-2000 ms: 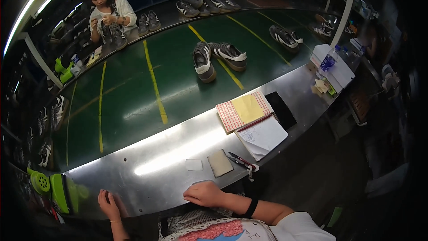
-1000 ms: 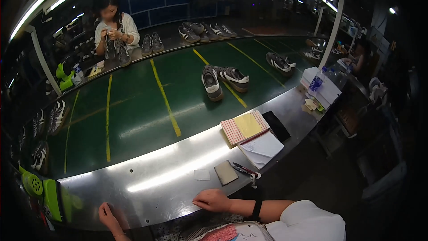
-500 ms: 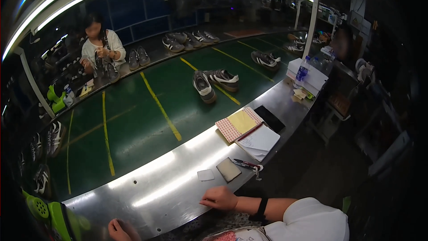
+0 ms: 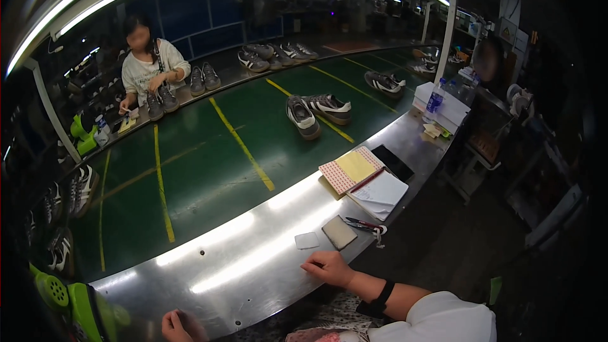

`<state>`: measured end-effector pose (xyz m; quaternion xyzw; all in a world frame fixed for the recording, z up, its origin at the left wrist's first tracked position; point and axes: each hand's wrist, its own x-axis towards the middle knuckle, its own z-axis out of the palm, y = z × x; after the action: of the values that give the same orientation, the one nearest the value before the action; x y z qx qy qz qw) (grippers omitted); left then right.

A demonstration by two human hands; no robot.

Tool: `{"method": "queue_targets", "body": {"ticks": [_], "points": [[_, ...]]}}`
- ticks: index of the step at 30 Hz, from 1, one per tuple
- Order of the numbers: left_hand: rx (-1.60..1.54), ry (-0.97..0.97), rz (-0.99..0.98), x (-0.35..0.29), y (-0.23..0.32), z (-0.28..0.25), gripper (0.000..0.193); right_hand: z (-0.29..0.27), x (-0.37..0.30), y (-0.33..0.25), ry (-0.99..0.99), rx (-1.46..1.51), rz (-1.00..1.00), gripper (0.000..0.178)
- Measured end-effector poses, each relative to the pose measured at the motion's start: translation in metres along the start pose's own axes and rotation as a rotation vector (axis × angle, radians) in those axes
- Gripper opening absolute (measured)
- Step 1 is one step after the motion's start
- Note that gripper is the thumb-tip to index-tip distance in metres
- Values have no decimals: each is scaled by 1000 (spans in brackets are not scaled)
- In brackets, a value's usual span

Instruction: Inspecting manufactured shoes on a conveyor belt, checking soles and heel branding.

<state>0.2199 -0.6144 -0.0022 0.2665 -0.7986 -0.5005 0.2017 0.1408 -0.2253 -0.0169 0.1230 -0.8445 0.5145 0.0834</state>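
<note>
My right hand (image 4: 329,268) rests at the near edge of the metal bench (image 4: 253,259), its fingers curled in with nothing showing in them. Just beyond it lie a small white square piece (image 4: 307,240) and a beige sponge-like block with dark sides (image 4: 339,233). Two pens (image 4: 364,224) are beside the block. My left hand (image 4: 177,327) is low in the picture by the bench's near edge, fingers bent and partly cut off; I see nothing in it. A pair of grey shoes with white stripes (image 4: 303,117) sits on the green belt (image 4: 209,152).
A notebook (image 4: 379,195), a patterned pad (image 4: 349,170) and a dark flat object (image 4: 392,161) lie on the right. Farther along are a bottle (image 4: 434,102) and a white box (image 4: 451,107). A green fan-like device (image 4: 82,310) stands left. Across the belt, a co-worker (image 4: 152,69) handles shoes (image 4: 162,102).
The whole view has shifted slightly, so things appear farther right and higher. Across the belt, the co-worker has lowered the shoe onto the ledge. My hands keep much the same pose.
</note>
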Motion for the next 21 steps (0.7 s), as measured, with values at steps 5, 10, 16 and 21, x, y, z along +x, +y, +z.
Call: {"method": "queue_targets", "body": {"ticks": [5, 10, 16, 21], "points": [[27, -14, 76, 12, 2, -29, 25, -2, 8, -2, -66, 74, 136, 20], [512, 251, 374, 18, -23, -25, 12, 7, 12, -5, -39, -23, 294, 26], [515, 239, 387, 18, -29, -22, 10, 14, 12, -6, 34, -135, 127, 26], [487, 267, 371, 20, -30, -21, 8, 16, 10, -9, 51, -244, -27, 25]]}}
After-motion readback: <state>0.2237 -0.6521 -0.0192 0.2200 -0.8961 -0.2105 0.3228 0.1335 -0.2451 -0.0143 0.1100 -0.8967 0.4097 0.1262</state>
